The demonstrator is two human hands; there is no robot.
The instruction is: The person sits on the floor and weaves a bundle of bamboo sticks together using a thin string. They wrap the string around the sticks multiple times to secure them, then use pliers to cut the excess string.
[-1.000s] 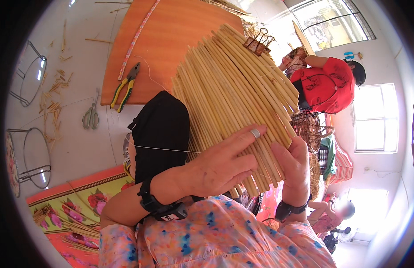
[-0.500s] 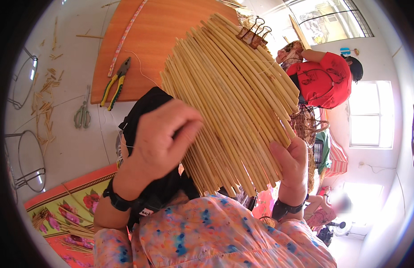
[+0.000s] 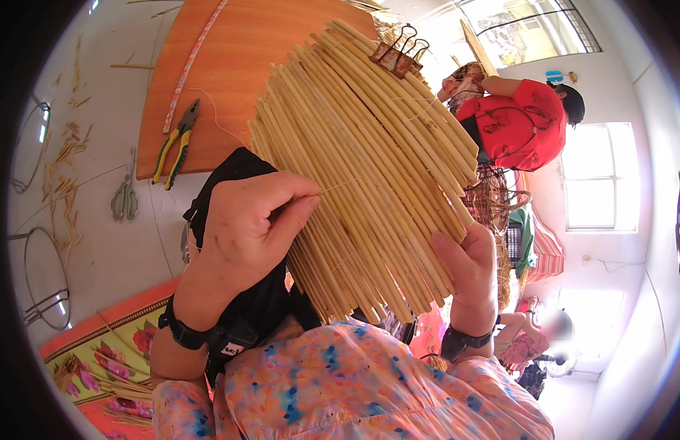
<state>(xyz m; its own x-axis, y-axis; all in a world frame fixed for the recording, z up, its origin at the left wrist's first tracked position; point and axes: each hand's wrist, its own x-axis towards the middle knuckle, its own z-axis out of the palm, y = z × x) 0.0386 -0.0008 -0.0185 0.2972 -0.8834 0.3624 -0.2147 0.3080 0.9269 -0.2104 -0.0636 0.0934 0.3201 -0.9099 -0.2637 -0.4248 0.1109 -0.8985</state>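
In front of me is a fan-shaped mat of pale dry stalks (image 3: 362,169) laid side by side, tilted across my lap. My right hand (image 3: 468,268) grips its lower right edge, thumb on top and the other fingers hidden beneath. My left hand (image 3: 255,227) is closed in a pinch just over the mat's left part. From the pinched fingertips a fine thread (image 3: 343,185) stretches rightward over the stalks. Rusty binder clips (image 3: 395,60) bite the mat's upper right edge.
Yellow-and-green pliers (image 3: 177,143) and a patterned strip (image 3: 193,66) lie on an orange board (image 3: 237,95). Scissors (image 3: 125,194) and stalk scraps (image 3: 65,191) are on the floor at left, near wire frames (image 3: 46,282). A person in red (image 3: 516,128) sits at right, by woven baskets (image 3: 494,202).
My left hand has shifted slightly, and a taut thread now shows from its pinch. The whole view has slid a little to the left; my right hand keeps its hold on the mat.
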